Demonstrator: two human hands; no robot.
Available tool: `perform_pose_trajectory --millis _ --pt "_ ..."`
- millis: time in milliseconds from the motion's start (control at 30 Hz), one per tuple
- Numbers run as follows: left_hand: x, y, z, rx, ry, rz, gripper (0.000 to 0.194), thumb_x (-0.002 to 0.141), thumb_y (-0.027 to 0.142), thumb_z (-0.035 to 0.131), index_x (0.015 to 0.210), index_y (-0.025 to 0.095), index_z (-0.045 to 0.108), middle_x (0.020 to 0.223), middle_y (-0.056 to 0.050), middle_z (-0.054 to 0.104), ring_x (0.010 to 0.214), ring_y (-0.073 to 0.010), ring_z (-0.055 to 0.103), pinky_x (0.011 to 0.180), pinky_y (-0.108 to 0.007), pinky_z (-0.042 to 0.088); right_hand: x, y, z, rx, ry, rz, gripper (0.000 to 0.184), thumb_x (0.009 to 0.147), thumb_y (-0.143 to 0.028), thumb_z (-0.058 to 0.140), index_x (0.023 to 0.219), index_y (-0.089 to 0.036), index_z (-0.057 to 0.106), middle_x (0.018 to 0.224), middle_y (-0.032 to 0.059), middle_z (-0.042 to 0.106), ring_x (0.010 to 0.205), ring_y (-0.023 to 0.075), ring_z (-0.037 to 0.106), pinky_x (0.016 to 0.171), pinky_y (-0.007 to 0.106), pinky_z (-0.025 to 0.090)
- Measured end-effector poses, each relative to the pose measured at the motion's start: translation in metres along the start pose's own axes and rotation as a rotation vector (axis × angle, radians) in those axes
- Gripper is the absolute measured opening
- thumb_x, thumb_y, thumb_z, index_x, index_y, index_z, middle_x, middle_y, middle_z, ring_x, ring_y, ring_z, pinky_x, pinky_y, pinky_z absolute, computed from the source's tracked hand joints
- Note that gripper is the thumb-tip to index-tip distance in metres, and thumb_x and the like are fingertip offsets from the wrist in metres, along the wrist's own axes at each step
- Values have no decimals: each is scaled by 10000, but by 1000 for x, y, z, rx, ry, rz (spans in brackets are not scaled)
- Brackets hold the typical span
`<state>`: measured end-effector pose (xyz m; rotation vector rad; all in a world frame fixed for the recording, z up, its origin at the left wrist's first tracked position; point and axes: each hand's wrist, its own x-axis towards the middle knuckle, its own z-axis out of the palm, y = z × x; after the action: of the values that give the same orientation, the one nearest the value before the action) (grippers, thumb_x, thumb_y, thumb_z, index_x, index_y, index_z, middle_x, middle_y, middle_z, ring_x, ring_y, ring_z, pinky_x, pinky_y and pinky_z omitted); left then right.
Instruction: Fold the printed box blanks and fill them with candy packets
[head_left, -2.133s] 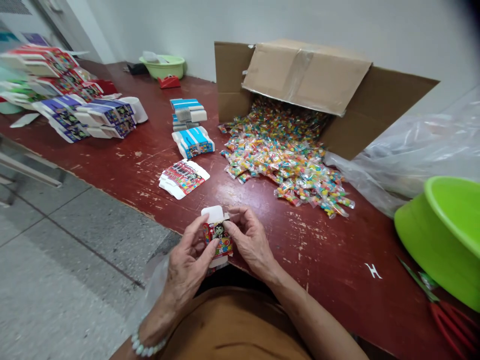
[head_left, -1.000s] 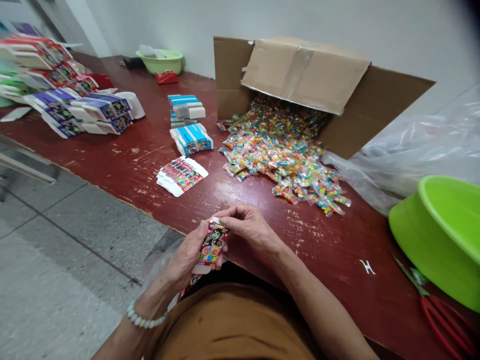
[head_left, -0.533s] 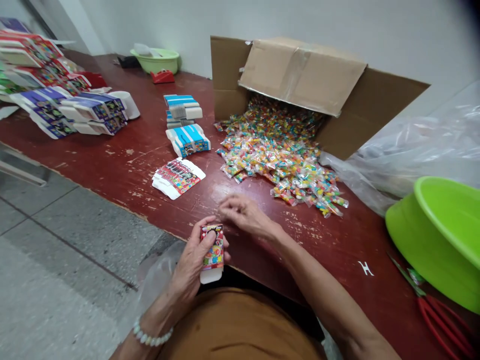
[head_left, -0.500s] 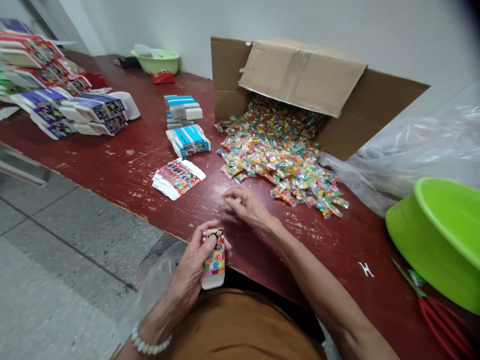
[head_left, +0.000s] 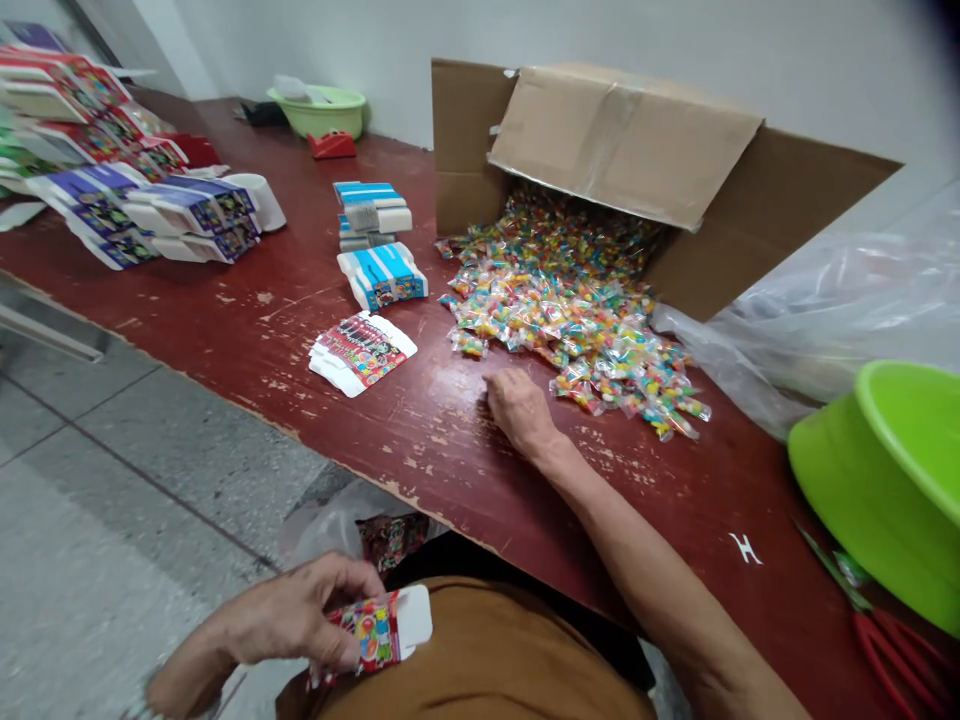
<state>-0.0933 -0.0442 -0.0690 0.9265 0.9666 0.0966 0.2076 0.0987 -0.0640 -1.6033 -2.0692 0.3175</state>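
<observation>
Before brown clothing (head_left: 487, 655): left hand (head_left: 296, 612) pinching red carton (head_left: 380, 636), long axis sideways, flap (head_left: 415, 612) rightward; right hand (head_left: 520, 408) curled, grip unclear.

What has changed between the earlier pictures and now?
The right hand let go of the red carton and moved forward, toward the candy packets. The left hand brought the carton back and leftward, its white flap now pointing right. The flat cartons and cardboard box stayed.
</observation>
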Motion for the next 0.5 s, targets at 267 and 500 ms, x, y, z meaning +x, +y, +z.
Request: perform_pose_trajectory --millis 267,500 --pt "22 36 40 -262 255 361 496 765 343 768 1192 218 548 909 -54 729 656 -168 689 586 -240 484 -58 -53 -24 1157 -63 280 251 816 -391 756 973 -195 757 856 30 759 712 144 666 697 284 533" --pt "32 54 65 -148 346 421 435 746 227 672 1155 228 525 793 22 689 595 -132 603 568 -238 461 -72 -71 -20 910 -36 120 99 842 -302 719 853 -210 756 829 39 756 741 170 651 737 321 516"
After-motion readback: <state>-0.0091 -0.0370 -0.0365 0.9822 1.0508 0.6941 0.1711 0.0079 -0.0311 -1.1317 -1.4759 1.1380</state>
